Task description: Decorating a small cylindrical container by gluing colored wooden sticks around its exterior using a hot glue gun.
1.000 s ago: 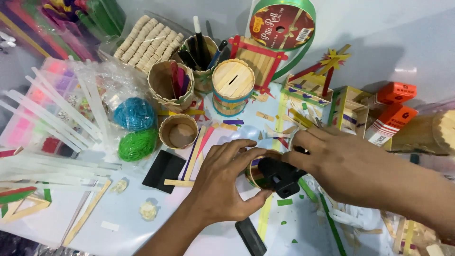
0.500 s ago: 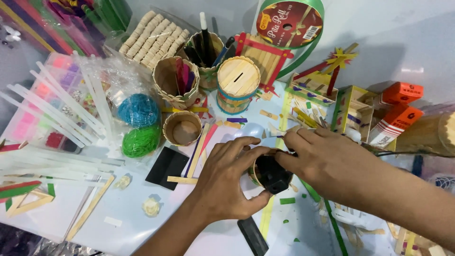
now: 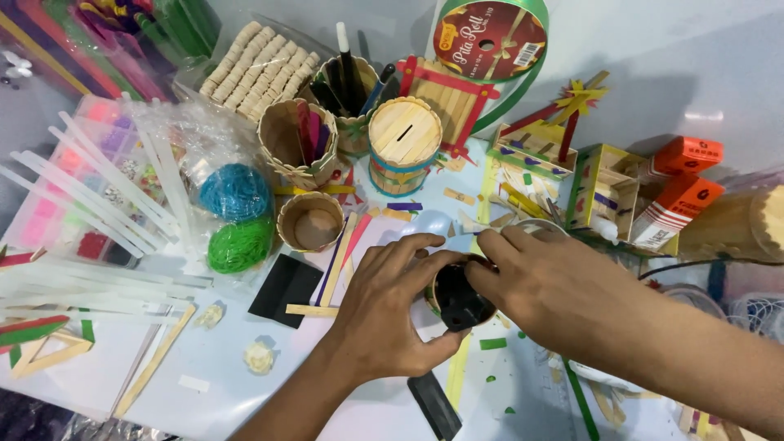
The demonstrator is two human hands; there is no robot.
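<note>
Lying nearest on the pale bench (image 3: 106, 384), a black strip (image 3: 434, 406) sits just below the left hand (image 3: 388, 314). That hand curls around the left side of a small round stick-walled cup (image 3: 457, 296), thumb under its near rim and fingers over the far rim. The right hand (image 3: 555, 290) comes in from the right, fingers closed on a black piece (image 3: 459, 299) that fills the cup's mouth. Both hands are narrow, closed onto the cup, which stands at the bench's middle.

Left of them lie a black square of sheet (image 3: 286, 287) and loose craft sticks (image 3: 313, 310). Beyond these stands an empty stick cup (image 3: 310, 221), with a green yarn ball (image 3: 239, 244) and a blue yarn ball (image 3: 235, 193) beside it under clear plastic. Farther back are a slotted stick money box (image 3: 404, 145), a stick pen holder (image 3: 349, 102) and a green ribbon roll (image 3: 490, 39). To the far right stand two orange boxes (image 3: 682, 175).
</note>
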